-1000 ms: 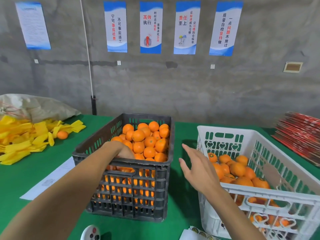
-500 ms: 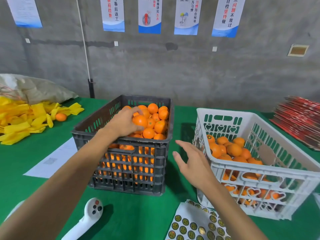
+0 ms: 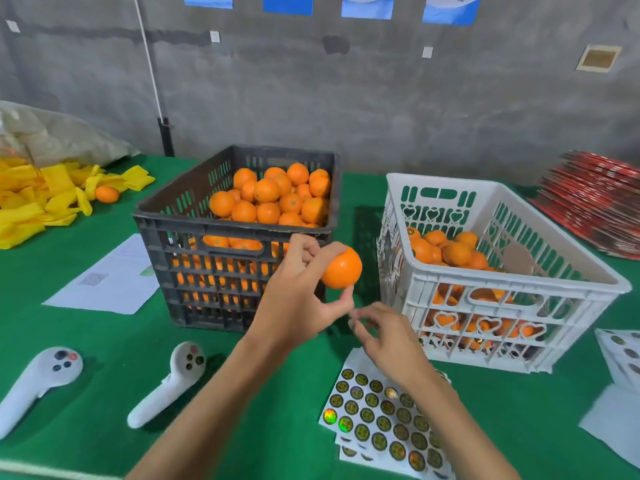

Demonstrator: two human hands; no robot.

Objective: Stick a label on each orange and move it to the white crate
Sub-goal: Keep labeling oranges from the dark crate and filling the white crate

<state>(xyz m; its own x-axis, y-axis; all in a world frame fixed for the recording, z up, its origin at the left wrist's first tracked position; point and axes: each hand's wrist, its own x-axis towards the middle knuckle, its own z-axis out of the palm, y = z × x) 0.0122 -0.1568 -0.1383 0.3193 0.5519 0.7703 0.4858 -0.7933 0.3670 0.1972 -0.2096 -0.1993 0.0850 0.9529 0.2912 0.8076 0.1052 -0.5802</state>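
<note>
Step in hand: labelling. One orange (image 3: 342, 268) is gripped by left hand (image 3: 298, 292) fingers between black crate (image 3: 194, 223) and white crate (image 3: 450, 188). Right hand (image 3: 384, 332), fingers loosely curled, apparently empty, is poised above sticker sheet (image 3: 374, 410). Next: a label must be peeled.

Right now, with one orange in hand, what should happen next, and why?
Probably the right hand drops to the sticker sheet and peels a label: the left hand holds the orange, which shows no sticker from here.
</note>
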